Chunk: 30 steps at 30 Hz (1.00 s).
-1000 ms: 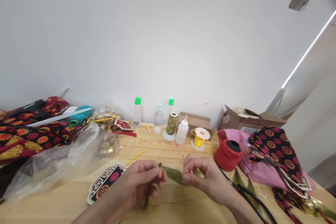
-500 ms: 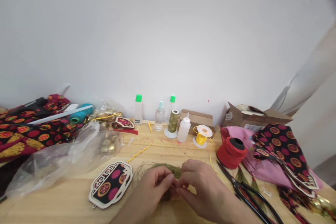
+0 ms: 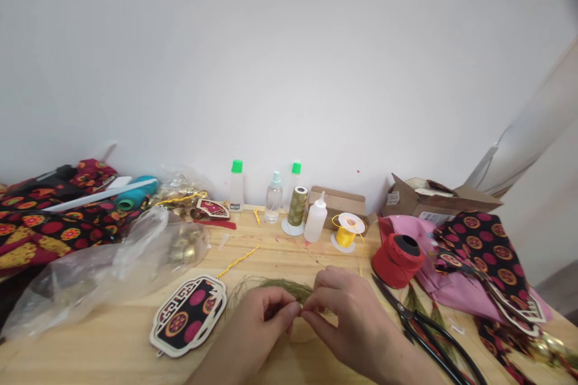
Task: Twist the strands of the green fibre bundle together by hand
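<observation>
My left hand [image 3: 270, 311] is closed, thumb against the bent fingers, pinching a thin thread that barely shows at the fingertips. My right hand [image 3: 341, 307] meets it tip to tip, its thumb and forefinger pinched on the same thread. Just behind both hands, a loose bundle of olive-green threads [image 3: 275, 283] lies on the wooden table, partly hidden by the fingers. To the left of my left hand lies a flat ornament [image 3: 188, 314] with a pale cut-out frame, dark patterned cloth and a twisted yellow cord [image 3: 238, 260].
Black scissors [image 3: 419, 320] and a red thread cone [image 3: 398, 261] lie right of my hands. Along the wall stand a squeeze bottle [image 3: 316, 220], an olive thread spool [image 3: 297, 207] and a yellow cord spool [image 3: 346, 236]. A plastic bag [image 3: 103, 271] and patterned cloth [image 3: 31, 222] occupy the left.
Both hands stay together at nearly the same spot. My right hand has shifted slightly upward and its fingers have turned a little. The whole view has moved slightly.
</observation>
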### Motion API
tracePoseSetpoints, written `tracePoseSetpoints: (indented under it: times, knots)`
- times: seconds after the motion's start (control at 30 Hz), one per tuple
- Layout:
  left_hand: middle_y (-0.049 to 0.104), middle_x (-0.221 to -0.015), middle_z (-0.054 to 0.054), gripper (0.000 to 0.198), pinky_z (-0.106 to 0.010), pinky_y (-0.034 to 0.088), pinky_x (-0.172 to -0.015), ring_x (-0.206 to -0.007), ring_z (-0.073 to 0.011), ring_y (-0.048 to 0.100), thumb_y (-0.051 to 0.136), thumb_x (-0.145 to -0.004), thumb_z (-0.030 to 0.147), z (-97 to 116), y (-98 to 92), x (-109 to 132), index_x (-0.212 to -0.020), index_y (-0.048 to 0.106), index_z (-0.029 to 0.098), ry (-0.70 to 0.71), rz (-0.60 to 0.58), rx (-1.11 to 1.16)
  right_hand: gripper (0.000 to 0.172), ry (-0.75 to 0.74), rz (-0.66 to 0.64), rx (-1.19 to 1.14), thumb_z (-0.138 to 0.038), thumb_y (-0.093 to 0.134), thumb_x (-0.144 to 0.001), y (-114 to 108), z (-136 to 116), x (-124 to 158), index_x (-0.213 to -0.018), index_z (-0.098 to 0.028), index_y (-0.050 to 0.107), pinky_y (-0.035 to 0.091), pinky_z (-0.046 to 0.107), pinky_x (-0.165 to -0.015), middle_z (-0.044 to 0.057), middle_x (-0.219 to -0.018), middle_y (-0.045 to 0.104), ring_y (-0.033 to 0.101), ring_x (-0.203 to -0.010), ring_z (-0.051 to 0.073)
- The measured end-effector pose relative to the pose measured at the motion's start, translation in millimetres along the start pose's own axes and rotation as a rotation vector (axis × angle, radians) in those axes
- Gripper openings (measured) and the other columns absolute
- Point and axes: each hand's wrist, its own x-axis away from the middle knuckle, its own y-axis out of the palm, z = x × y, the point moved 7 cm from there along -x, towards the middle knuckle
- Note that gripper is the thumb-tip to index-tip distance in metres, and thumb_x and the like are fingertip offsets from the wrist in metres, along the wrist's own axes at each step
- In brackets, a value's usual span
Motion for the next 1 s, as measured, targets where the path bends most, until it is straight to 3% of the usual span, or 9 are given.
tracePoseSetpoints:
  times: [0.33, 0.57, 0.7, 0.87, 1.0]
  knots:
    - [0.042, -0.050, 0.004, 0.027, -0.022, 0.027, -0.050, -0.053, -0.0124, 0.037, 0.047, -0.071, 0.031, 9, 0.4, 1, -0.054, 0.061, 0.016, 0.057, -0.050, -0.106, 0.011, 0.010, -0.010, 0.010, -0.019, 0.054, -0.073, 2, 2, -2, -0.064, -0.019, 0.061, 0.029, 0.025, -0.052, 0.002, -0.062, 0.056, 0.050, -0.063, 0.015]
    - [0.047, -0.046, 0.003, 0.033, -0.023, 0.022, -0.042, -0.042, -0.0089, 0.031, 0.052, -0.066, 0.043, -13, -1.5, -4, -0.065, 0.065, 0.012, -0.083, -0.046, 0.092, 0.010, 0.144, 0.064, -0.213, -0.016, 0.056, -0.072, -12, 17, -3, -0.064, -0.018, 0.062, 0.036, 0.023, -0.056, 0.001, -0.065, 0.057, 0.052, -0.064, 0.013]
    - [0.047, -0.046, 0.003, 0.035, -0.022, 0.017, -0.039, -0.039, -0.0066, 0.025, 0.054, -0.065, 0.045, -15, -1.4, -5, -0.064, 0.063, 0.012, -0.079, -0.064, 0.176, 0.012, 0.179, 0.007, -0.315, -0.019, 0.056, -0.074, -5, 19, -5, -0.067, -0.019, 0.065, 0.036, 0.022, -0.055, 0.000, -0.063, 0.057, 0.051, -0.061, 0.012]
    - [0.035, -0.041, 0.006, 0.035, -0.022, 0.016, -0.040, -0.039, -0.0064, 0.024, 0.052, -0.068, 0.043, -7, -1.7, -4, -0.050, 0.056, 0.013, -0.024, -0.074, 0.167, 0.011, 0.188, 0.000, -0.399, -0.022, 0.057, -0.073, 5, 14, -7, -0.068, -0.019, 0.067, 0.035, 0.021, -0.052, -0.001, -0.061, 0.055, 0.049, -0.059, 0.011]
    - [0.041, -0.046, 0.005, 0.032, -0.022, 0.020, -0.042, -0.043, -0.0077, 0.030, 0.051, -0.069, 0.040, -3, -3.3, -4, -0.051, 0.056, 0.013, 0.001, -0.052, 0.118, 0.012, 0.218, 0.025, -0.420, -0.018, 0.056, -0.072, 5, 14, -8, -0.066, -0.018, 0.065, 0.035, 0.021, -0.052, -0.001, -0.061, 0.056, 0.048, -0.058, 0.011]
